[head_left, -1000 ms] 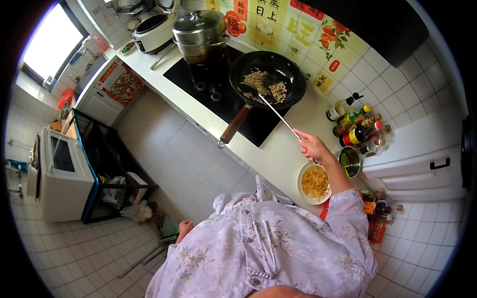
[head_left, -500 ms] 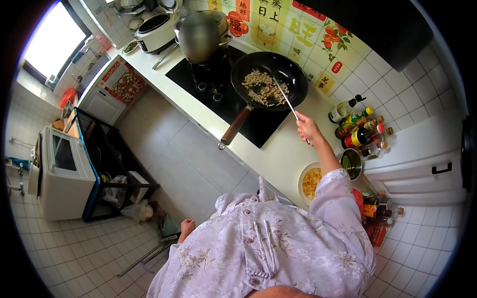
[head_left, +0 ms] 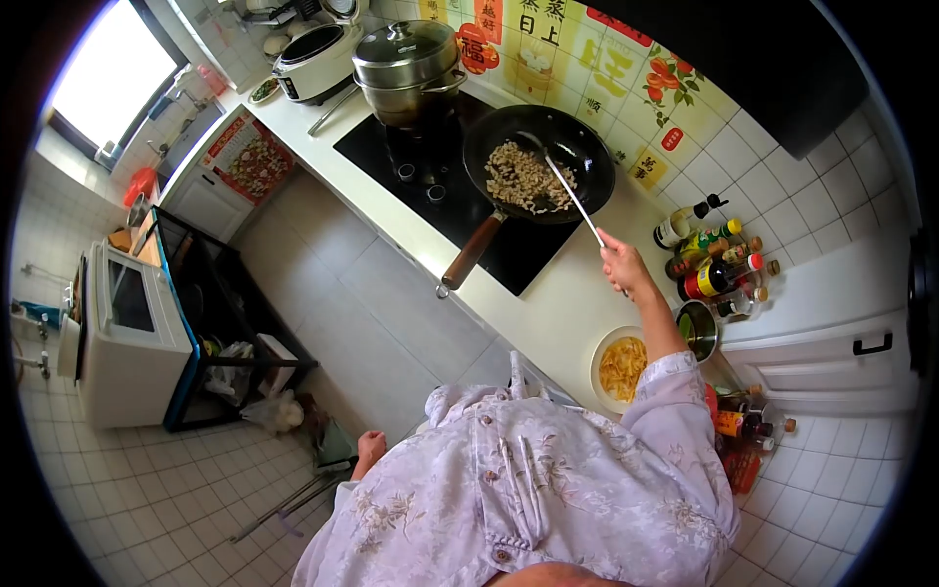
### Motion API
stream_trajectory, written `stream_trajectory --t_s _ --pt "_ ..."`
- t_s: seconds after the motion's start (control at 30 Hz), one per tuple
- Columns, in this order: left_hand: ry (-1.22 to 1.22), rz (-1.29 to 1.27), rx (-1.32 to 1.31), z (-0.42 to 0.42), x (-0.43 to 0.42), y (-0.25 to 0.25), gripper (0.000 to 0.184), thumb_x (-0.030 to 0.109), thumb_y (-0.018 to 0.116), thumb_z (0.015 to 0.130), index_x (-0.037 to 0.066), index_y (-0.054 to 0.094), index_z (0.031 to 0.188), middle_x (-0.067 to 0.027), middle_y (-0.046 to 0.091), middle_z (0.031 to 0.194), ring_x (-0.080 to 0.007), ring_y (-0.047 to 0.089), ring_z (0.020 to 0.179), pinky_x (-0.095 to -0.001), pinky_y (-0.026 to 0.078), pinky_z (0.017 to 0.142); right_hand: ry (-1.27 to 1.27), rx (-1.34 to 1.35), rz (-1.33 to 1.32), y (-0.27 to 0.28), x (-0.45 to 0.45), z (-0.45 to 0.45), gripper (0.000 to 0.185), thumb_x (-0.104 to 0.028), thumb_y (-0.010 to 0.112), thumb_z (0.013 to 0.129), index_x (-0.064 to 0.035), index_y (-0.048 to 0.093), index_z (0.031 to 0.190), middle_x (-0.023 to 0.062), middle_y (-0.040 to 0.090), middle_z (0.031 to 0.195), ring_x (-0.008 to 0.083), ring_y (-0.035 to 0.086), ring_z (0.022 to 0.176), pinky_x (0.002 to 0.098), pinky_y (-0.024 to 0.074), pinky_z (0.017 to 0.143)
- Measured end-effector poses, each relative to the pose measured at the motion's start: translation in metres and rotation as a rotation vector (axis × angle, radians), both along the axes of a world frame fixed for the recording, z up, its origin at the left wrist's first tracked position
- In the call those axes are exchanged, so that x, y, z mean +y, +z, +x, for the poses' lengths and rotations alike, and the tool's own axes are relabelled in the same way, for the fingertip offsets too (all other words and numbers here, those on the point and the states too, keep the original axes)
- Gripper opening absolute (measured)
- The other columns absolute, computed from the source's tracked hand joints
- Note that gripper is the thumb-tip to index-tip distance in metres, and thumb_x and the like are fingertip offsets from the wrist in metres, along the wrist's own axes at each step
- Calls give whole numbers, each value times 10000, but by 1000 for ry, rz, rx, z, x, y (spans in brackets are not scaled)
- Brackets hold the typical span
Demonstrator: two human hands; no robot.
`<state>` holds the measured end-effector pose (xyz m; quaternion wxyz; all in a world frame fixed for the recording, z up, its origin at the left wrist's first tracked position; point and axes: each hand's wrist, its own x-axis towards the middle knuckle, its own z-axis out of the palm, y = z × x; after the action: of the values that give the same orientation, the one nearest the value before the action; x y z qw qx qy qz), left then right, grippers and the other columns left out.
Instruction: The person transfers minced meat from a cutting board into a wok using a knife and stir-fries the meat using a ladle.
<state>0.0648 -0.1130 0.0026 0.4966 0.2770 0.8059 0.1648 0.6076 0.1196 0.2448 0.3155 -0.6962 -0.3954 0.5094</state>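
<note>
A black wok (head_left: 587, 147) with a wooden handle (head_left: 473, 250) sits on the dark cooktop, holding browned minced meat (head_left: 526, 181). My right hand (head_left: 626, 264) is closed around the light handle of a long stirring utensil (head_left: 577, 203). Its head reaches the far side of the wok, beyond the meat; I cannot tell whether it is a spatula or a ladle. Below my right forearm stands a bowl of yellow strips (head_left: 621, 368). My left hand (head_left: 371, 449) hangs low beside my body with its fingers curled, and nothing shows in it.
A lidded steel pot (head_left: 406, 73) stands left of the wok on the black cooktop (head_left: 533, 256). Several sauce bottles (head_left: 706, 279) line the right wall, near a metal bowl (head_left: 697, 331). A rice cooker (head_left: 313, 64) is farther left. Behind me is a rack with a white microwave (head_left: 132, 333).
The meat lies more gathered in the wok, where it was spread with gaps. My right hand has shifted slightly right and down in the view, still gripping the utensil. My left hand stays low.
</note>
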Motion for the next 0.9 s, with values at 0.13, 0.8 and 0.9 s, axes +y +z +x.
stream_trajectory --t_s 0.13,0.8,0.9 --pt "-30 24 -14 0 1 6 154 123 565 730 -11 576 806 -56 570 621 -125 530 508 -254 435 456 -98 -69 58 -12 32 6 399 -137 383 869 -196 381 1264 -44 349 523 43 271 382 203 257 319" --pt "-141 -12 29 3 19 -6 161 111 537 742 -24 578 820 -62 556 602 -132 520 491 -263 429 454 352 -1049 85 69 -48 73 451 -84 530 737 -296 501 1134 136 564 999 302 561 832 318 458 716" --pt "-123 3 -4 2 22 -4 175 114 543 744 -30 572 839 -62 557 610 -135 522 495 -265 432 458 313 -948 214 74 -54 97 411 -107 529 734 -286 531 1104 152 575 948 289 573 796 362 449 692"
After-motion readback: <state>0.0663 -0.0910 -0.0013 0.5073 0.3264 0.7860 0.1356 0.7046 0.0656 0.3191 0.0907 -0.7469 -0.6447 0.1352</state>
